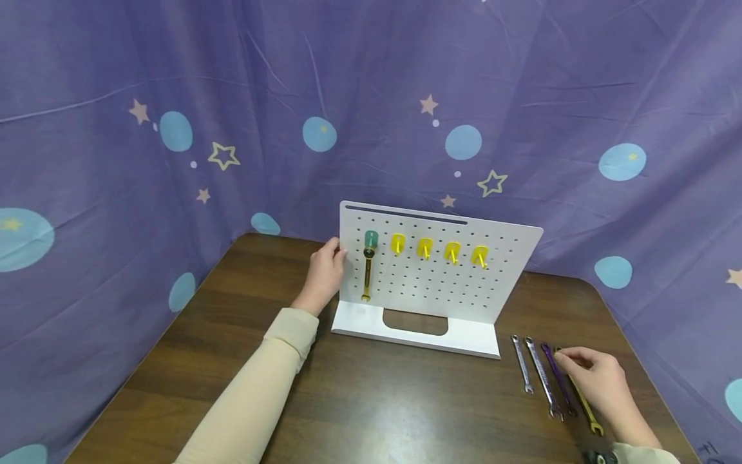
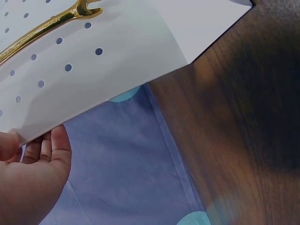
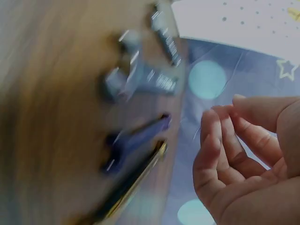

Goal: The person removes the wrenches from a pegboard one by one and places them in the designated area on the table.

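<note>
My left hand [image 1: 326, 274] grips the left edge of a white pegboard [image 1: 429, 293], thumb in front and fingers behind; the left wrist view shows this hold on the board [image 2: 126, 51]. A gold wrench [image 1: 368, 277] hangs from the green hook [image 1: 371, 238] at the board's left. Over the upper end of another gold wrench [image 1: 588, 407] hovers my right hand [image 1: 597, 380]. In the right wrist view its fingers [image 3: 209, 159] are loosely bent, thumb near the fingertips, nothing between them. Left of it lie a purple wrench [image 1: 558, 376] and silver wrenches [image 1: 540, 370].
Several yellow hooks [image 1: 425, 248] stick out from the board in a row. The board's base [image 1: 359, 319] stands on a brown wooden table [image 1: 371, 406]. A purple curtain [image 1: 377, 77] with stars and blue spots hangs behind and at the sides.
</note>
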The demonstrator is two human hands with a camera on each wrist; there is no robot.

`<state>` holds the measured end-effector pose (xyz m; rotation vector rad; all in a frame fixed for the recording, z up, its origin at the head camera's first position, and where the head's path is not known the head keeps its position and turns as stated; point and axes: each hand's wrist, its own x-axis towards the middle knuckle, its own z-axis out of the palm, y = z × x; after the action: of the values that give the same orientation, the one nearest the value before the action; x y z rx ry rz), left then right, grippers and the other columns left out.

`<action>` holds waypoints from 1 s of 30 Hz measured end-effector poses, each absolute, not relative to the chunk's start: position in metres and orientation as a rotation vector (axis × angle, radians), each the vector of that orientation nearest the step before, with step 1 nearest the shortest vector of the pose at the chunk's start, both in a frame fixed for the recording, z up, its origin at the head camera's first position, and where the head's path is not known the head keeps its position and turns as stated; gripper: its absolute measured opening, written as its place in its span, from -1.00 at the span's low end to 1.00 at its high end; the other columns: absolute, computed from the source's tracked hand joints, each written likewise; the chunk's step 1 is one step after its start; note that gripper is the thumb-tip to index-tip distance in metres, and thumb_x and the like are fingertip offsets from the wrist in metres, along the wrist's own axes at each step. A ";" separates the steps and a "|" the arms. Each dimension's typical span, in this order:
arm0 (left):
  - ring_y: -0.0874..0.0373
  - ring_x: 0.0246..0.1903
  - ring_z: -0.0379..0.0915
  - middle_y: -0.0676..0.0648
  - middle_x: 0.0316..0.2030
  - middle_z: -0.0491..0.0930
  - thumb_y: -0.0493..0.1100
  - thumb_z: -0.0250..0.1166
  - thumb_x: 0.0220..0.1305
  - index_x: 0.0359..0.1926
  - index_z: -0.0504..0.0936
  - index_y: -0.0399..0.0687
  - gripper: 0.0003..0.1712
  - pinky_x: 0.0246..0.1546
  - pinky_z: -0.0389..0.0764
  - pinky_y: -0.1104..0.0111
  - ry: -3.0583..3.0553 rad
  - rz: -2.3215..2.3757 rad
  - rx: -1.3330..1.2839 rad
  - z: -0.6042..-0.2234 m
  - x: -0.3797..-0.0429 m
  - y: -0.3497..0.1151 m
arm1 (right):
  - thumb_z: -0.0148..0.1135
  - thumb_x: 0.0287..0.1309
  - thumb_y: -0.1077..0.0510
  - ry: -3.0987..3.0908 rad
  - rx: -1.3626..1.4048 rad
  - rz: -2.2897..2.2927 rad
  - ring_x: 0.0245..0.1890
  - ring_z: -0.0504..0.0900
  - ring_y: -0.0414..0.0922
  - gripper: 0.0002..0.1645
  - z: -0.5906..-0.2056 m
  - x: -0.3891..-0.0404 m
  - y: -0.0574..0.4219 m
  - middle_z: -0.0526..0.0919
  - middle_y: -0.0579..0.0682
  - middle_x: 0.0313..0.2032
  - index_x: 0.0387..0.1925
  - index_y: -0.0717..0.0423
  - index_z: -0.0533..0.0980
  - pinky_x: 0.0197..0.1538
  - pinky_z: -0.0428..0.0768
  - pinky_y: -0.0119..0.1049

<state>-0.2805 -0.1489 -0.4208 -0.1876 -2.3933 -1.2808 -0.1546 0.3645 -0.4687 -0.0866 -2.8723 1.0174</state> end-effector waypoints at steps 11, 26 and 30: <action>-0.08 -0.22 0.56 -0.26 -0.20 0.64 -0.32 0.11 0.54 -0.14 0.52 -0.27 -0.91 -0.19 0.59 0.06 -2.395 -1.273 -0.177 -0.424 -0.281 -0.149 | 0.35 0.36 0.11 -2.766 0.087 1.274 -0.31 0.74 -0.06 -0.67 -0.458 -0.162 0.323 0.75 0.16 -0.25 -0.07 0.34 0.67 -0.28 0.63 -0.36; -0.07 -0.30 0.51 -0.23 -0.27 0.61 -0.31 0.11 0.54 -0.17 0.49 -0.25 -0.91 -0.26 0.56 0.08 -2.395 -1.249 -0.194 -0.423 -0.282 -0.147 | 0.38 0.33 0.12 -2.752 0.175 1.327 -0.26 0.74 -0.08 -0.68 -0.458 -0.167 0.294 0.76 0.08 -0.22 -0.04 0.29 0.67 -0.22 0.62 -0.38; -0.06 -0.34 0.48 -0.22 -0.32 0.58 -0.31 0.11 0.54 -0.20 0.48 -0.24 -0.90 -0.30 0.55 0.10 -2.390 -1.255 -0.177 -0.423 -0.280 -0.147 | 0.38 0.32 0.14 -2.740 0.189 1.349 -0.23 0.74 -0.01 -0.71 -0.459 -0.170 0.282 0.76 0.07 -0.23 -0.04 0.27 0.67 -0.20 0.61 -0.39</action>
<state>-0.2804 -0.1473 -0.4232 -0.1768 -2.3901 -1.2552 -0.1703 0.2823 -0.4590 0.1887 -2.7398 1.3486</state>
